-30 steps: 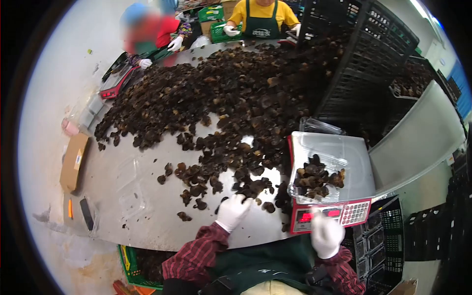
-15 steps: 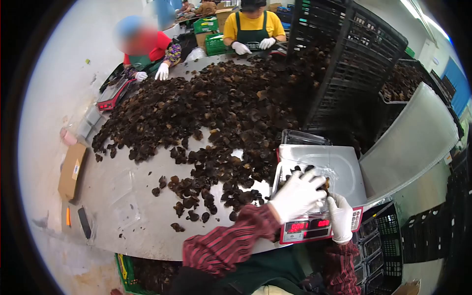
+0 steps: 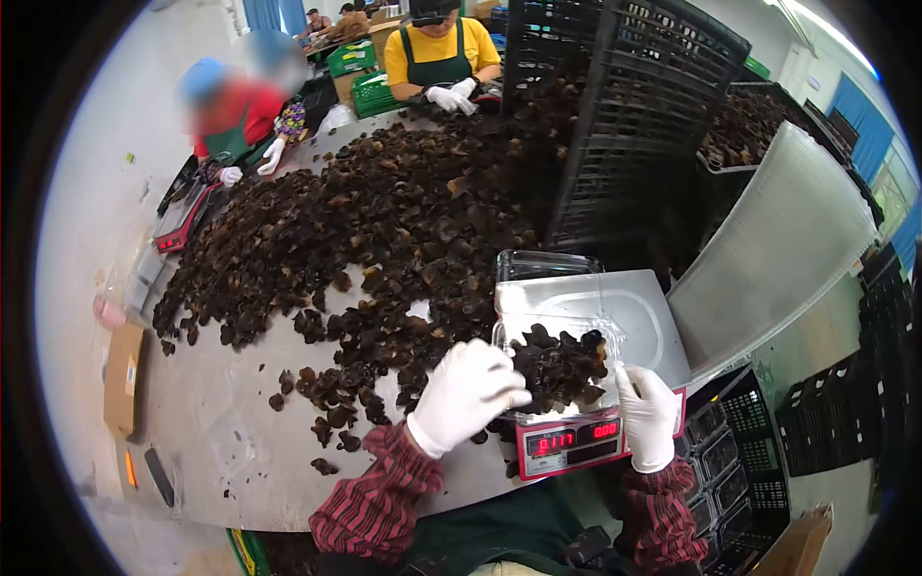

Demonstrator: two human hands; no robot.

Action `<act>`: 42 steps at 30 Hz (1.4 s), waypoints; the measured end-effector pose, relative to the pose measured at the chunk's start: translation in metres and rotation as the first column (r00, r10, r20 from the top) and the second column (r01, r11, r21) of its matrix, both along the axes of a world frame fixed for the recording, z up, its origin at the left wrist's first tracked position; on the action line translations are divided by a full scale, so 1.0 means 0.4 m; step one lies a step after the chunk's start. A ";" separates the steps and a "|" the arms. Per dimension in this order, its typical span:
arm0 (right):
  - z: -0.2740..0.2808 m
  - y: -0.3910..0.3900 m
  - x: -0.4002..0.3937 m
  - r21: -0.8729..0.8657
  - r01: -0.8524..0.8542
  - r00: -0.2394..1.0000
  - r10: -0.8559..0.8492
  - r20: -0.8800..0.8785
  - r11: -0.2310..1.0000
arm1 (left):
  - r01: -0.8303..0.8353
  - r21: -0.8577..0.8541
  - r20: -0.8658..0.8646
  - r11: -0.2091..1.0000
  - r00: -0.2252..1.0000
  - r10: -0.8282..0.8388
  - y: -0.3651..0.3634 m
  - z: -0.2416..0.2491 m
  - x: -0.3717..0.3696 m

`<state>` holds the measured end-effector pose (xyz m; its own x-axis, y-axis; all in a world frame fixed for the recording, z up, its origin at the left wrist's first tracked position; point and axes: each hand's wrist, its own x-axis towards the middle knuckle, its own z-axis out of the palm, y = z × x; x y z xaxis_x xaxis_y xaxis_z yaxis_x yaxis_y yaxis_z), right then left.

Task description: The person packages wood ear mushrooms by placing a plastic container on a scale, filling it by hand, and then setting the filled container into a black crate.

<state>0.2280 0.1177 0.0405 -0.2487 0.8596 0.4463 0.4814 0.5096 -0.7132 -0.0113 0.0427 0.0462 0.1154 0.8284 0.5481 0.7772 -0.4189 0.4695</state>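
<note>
A clear plastic container (image 3: 616,338) heaped with dark wood ear mushrooms (image 3: 560,370) sits on a digital scale (image 3: 645,300). The red display (image 3: 554,442) reads about 0.117. My white-gloved left hand (image 3: 471,392) is at the container's left side, fingers loosely curled but apart, with nothing visible in them. At the opposite rim, my right hand (image 3: 649,415), gloved too, has its fingertips on the container's edge. Behind the filled container, another clear plastic container (image 3: 547,262) lies at the back of the scale. Loose mushrooms (image 3: 336,408) lie left of my left hand.
A large mushroom pile (image 3: 403,211) covers the metal table (image 3: 230,413). Black crates (image 3: 639,125) stand at the back right, beside a pale curved panel (image 3: 783,250). More clear containers fill a crate (image 3: 764,437) at lower right. Two gloved co-workers (image 3: 437,58) are across the table.
My left hand has drawn back left from over the container, uncovering the mushrooms in it. The display has risen to about 0.117. My right hand stays at the rim. The view has shifted.
</note>
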 end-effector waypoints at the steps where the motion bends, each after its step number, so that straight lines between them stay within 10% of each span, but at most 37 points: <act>1: -0.005 0.000 -0.002 -0.085 -0.010 0.999 0.006 -0.044 0.996 | 0.005 -0.054 -0.006 0.999 1.000 -0.006 -0.007 -0.001 0.015; 8: 0.006 -0.025 -0.091 -0.031 -0.268 0.823 0.245 0.513 0.963 | -0.100 -0.117 -0.030 0.988 0.995 0.097 0.004 -0.059 0.055; 12: -0.012 -0.002 -0.090 -0.132 -0.302 0.889 0.329 0.318 0.944 | -0.125 -0.082 0.070 0.989 0.989 0.131 -0.004 -0.057 0.051; 17: 0.034 0.014 -0.048 -0.667 -0.088 0.982 0.179 0.068 0.740 | -0.118 -0.088 0.024 0.989 0.992 0.120 -0.012 -0.065 0.045; 20: -0.004 0.011 -0.058 -0.087 -0.358 0.892 0.368 0.261 0.930 | -0.152 -0.070 -0.109 0.986 0.984 0.144 -0.008 -0.050 0.069; 22: -0.029 0.004 -0.081 -0.027 -0.372 0.792 0.332 0.512 0.928 | -0.158 -0.060 -0.116 0.986 0.982 0.150 -0.003 -0.069 0.075; 30: 0.052 0.025 -0.044 -0.707 -0.215 0.975 0.194 -0.111 0.674 | -0.154 -0.098 0.117 0.983 0.979 0.165 -0.024 -0.084 0.074; 38: 0.086 0.004 -0.030 -0.711 -0.351 0.914 0.057 -0.401 0.609 | -0.165 0.030 0.329 0.986 0.933 0.146 -0.040 -0.035 0.126; 42: 0.105 -0.057 -0.073 -0.771 -0.332 0.939 0.114 -0.324 0.543 | 0.186 -0.270 0.889 0.945 0.425 0.171 -0.061 -0.034 0.165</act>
<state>0.1987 0.0949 0.0826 -0.4794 0.8099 -0.3380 0.2200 -0.2619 -0.9397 0.0546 0.0182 0.0325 -0.2829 0.9557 0.0816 -0.1636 -0.1319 0.9777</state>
